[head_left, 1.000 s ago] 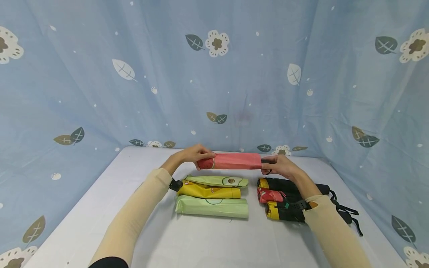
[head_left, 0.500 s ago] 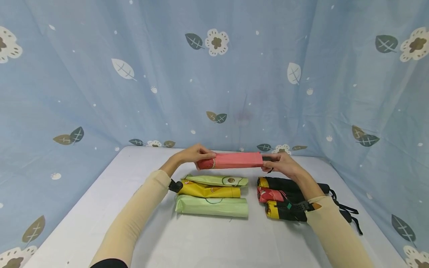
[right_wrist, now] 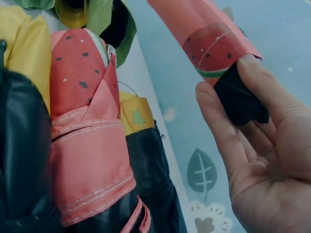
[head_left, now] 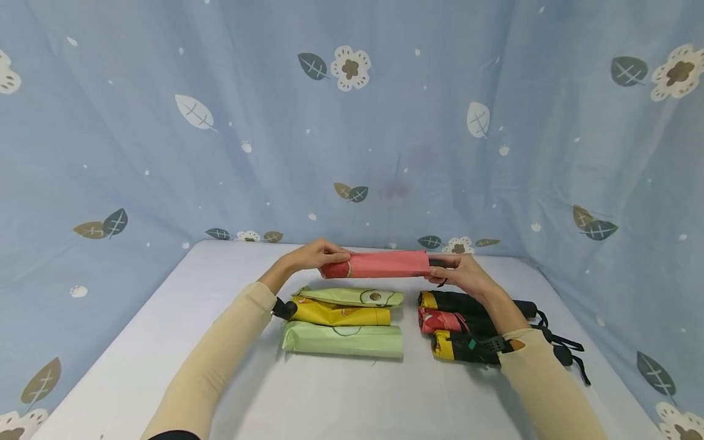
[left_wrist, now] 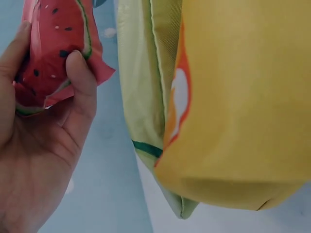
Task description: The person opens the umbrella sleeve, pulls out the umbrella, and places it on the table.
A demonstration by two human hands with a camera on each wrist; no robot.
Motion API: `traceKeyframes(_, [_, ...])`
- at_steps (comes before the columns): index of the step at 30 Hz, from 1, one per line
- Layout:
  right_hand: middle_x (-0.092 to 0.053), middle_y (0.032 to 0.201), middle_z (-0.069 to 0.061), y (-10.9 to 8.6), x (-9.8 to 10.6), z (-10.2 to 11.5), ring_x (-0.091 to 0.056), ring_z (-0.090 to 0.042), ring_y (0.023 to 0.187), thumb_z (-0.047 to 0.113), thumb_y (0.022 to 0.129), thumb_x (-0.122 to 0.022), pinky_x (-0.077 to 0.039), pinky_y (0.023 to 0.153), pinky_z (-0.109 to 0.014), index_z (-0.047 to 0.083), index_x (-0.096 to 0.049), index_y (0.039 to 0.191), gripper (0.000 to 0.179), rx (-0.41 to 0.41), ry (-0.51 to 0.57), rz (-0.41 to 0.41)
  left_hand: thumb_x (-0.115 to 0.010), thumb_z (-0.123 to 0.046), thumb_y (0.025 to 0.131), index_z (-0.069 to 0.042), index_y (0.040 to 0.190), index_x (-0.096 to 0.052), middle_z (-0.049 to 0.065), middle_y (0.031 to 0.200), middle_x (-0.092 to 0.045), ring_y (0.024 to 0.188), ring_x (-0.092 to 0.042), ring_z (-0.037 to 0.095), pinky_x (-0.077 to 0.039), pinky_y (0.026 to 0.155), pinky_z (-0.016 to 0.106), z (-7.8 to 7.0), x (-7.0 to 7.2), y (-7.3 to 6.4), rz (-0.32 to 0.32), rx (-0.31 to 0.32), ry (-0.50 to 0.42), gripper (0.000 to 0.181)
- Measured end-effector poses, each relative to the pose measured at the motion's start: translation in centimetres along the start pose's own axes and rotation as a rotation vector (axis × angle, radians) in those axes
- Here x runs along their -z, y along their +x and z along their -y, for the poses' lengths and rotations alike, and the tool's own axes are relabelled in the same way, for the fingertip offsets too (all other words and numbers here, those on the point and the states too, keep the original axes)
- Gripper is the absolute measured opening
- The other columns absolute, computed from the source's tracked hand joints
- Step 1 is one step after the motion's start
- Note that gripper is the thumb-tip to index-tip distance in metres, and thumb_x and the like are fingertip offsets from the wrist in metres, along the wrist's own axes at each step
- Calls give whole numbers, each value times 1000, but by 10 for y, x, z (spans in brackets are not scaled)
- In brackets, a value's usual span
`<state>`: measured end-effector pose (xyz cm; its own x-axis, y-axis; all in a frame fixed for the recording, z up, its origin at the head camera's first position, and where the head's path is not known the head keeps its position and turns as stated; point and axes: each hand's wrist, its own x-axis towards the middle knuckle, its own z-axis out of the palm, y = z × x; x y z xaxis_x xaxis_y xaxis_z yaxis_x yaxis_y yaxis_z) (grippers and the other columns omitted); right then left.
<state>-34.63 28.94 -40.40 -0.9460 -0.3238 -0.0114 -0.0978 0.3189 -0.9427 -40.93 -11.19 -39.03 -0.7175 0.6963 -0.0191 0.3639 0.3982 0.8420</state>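
Observation:
A pinkish-red umbrella cover (head_left: 389, 264) with a watermelon print is held level above the far part of the table. My left hand (head_left: 321, 253) grips its left end; the left wrist view shows the thumb pressed on the watermelon-print cloth (left_wrist: 58, 36). At the other end my right hand (head_left: 462, 272) pinches the cover's edge between thumb and fingers. A black, cloth-like piece (right_wrist: 240, 99) sticks out there, inside the curve of the right hand's fingers. What lies inside the cover is hidden.
Below the held cover lie two avocado-print green covers (head_left: 346, 340) and a yellow one (head_left: 343, 314) on the white table (head_left: 330, 397). Under the right forearm lie folded black umbrellas (head_left: 456, 302) with yellow or red ends and straps. A blue patterned curtain (head_left: 352, 140) stands behind.
The head view has shifted slightly, so everything sits a little further left. Both hands keep hold of the cover in nearly the same position.

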Motion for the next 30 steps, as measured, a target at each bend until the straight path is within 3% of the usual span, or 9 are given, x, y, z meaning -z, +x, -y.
traceKeyframes(2, [-74, 109, -13, 0, 0, 2, -73, -17, 94, 30, 90, -71, -58, 84, -32, 3, -50, 142, 63, 1, -3, -9, -56, -28, 101, -13, 127, -68, 16, 89, -71, 54, -59, 21, -55, 70, 60, -1, 1, 0, -14, -3, -1, 33])
traceKeyframes(4, [-74, 109, -12, 1, 1, 3, -73, -18, 96, 31, 90, -71, -58, 84, -31, 3, -50, 143, 63, -6, 1, -12, -56, -27, 101, -13, 128, -67, 16, 91, -72, 54, -60, 18, -55, 71, 62, -2, 2, -1, -22, 0, -4, 33])
traceKeyframes(11, [-76, 105, -9, 0, 1, 7, -73, -23, 98, 30, 88, -72, -58, 80, -32, 5, -52, 141, 62, -20, 22, -36, -55, -25, 101, -10, 129, -66, 16, 129, -65, 61, -66, 19, -52, 73, 65, -5, 1, -1, -21, 1, -6, 33])
traceKeyframes(18, [-74, 110, -11, -2, 2, 6, -73, -23, 98, 31, 90, -71, -57, 85, -37, 3, -51, 141, 62, 5, 28, -44, -58, -26, 100, -12, 129, -66, 16, 131, -64, 61, -67, 20, -54, 70, 63, -10, -1, 0, -19, 12, -11, 33])
traceKeyframes(21, [-75, 109, -6, -3, 3, 4, -73, -21, 98, 30, 90, -70, -58, 84, -35, 2, -51, 142, 61, 13, 44, -42, -65, -30, 95, -16, 131, -65, 14, 129, -65, 66, -65, 15, -59, 67, 48, -11, -3, 0, -29, 13, 48, 38])
traceKeyframes(25, [-74, 108, -3, -4, 6, 1, -73, -21, 97, 29, 91, -70, -58, 83, -32, 1, -50, 142, 62, 21, 64, -53, -74, -34, 88, -19, 133, -63, 7, 120, -70, 80, -62, 12, -55, 71, 30, -11, -3, 1, -47, 4, 149, 49])
traceKeyframes(30, [-72, 113, -8, -8, 8, 0, -73, -22, 99, 32, 90, -71, -57, 87, -36, 1, -49, 143, 64, 9, 46, -76, -65, -24, 95, -6, 129, -65, 16, 110, -72, 77, -71, 21, -55, 83, 56, -7, -2, 0, -22, -3, -6, 38])
